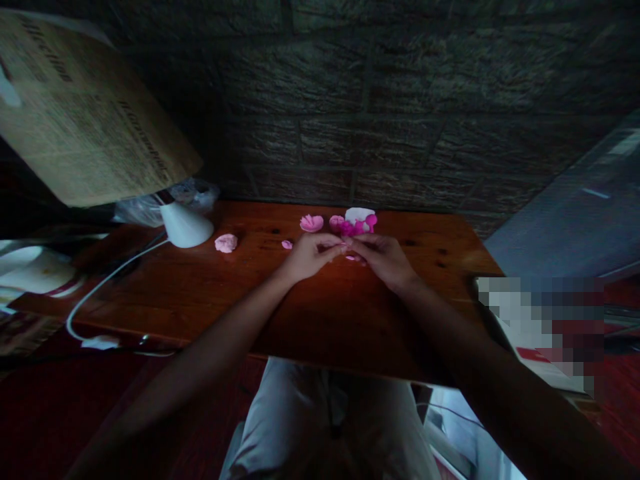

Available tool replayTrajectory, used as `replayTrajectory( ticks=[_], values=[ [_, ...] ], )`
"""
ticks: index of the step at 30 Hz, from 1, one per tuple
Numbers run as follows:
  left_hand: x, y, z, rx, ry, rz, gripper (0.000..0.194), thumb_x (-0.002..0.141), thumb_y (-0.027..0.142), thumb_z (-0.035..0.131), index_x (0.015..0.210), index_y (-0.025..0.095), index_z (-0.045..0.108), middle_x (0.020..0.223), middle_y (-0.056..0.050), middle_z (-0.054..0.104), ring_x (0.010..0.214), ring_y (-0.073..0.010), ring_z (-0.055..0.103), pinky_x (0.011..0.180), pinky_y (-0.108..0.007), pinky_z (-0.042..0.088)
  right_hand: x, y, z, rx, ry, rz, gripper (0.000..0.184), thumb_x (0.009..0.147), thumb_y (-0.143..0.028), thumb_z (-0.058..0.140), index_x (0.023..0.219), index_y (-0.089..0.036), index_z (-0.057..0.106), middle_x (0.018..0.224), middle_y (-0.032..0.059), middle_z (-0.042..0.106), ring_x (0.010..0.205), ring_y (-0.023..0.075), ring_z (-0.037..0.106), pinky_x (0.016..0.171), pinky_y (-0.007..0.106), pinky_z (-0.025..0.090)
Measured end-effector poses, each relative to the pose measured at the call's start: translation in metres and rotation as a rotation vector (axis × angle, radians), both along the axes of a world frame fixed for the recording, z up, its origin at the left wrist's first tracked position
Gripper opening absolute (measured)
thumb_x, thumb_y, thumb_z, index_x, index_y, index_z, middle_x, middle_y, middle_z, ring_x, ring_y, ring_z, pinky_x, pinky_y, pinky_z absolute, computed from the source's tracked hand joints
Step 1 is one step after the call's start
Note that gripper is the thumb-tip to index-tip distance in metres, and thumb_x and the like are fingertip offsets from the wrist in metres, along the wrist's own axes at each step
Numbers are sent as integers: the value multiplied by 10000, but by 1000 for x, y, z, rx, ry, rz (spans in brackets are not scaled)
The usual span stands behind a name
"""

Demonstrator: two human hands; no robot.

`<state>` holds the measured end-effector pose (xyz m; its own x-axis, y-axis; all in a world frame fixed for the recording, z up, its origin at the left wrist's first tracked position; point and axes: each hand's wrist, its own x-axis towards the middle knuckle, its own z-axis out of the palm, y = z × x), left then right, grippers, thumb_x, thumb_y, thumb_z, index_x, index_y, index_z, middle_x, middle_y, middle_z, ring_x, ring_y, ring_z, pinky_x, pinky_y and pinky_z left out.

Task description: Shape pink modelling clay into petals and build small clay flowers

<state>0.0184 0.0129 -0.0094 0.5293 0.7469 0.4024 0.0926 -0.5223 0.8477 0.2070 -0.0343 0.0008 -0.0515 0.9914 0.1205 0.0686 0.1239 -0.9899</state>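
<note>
Evidently, the person's left hand [311, 255] and right hand [384, 259] meet at the fingertips, thumb and fingers of each pinched together on a small pink piece [344, 244] (mostly covered, so its shape cannot be told). It is held just above the wooden table [200, 287], with a pink scrap [351, 258] showing just under the right fingers.

Taking the pinched piece as the centre of the dial, bright magenta bits [353, 229] lie close by at twelve to one, in front of a white piece [359, 214], and a round-ended magenta item [371, 220] sits at one. A pink cup shape [337, 222], partly hidden, is near eleven to twelve; a petal-edged pink form [311, 224] is at ten to eleven. A little pink nub [287, 245] lies at nine, beside the left hand, and farther out that way rests a crumpled pink lump [226, 243].

Beyond it, toward nine to ten, stands a lamp's white base [186, 227] under a printed shade [100, 113]. A dark block wall [350, 100] rises at twelve; pale trousers [320, 427] show at six.
</note>
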Motion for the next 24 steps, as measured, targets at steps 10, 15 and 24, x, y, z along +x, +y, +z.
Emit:
replayTrajectory(
  ticks=[10,15,24],
  values=[
    [-4,0,9,-88,-7,-95,346,919,486,689,932,156,790,903,-92,815,641,-120,667,584,-229,528,5,-2,6,102,-23,107,384,786,-572,793,966,-233,809,805,26,755,676,150,615,639,301,479],
    [-5,-1,10,-150,-22,-73,347,910,494,697,986,173,805,941,-94,819,607,-102,633,555,-222,490,3,-2,8,124,4,88,383,781,-592,792,922,-235,803,820,25,748,691,152,615,652,304,483],
    [-6,0,11,-212,-48,-86,337,872,460,742,1029,168,804,960,-99,819,610,-102,622,566,-234,492,4,0,5,90,38,62,411,764,-613,792,882,-219,783,736,7,698,636,132,559,606,280,439]
  ],
)
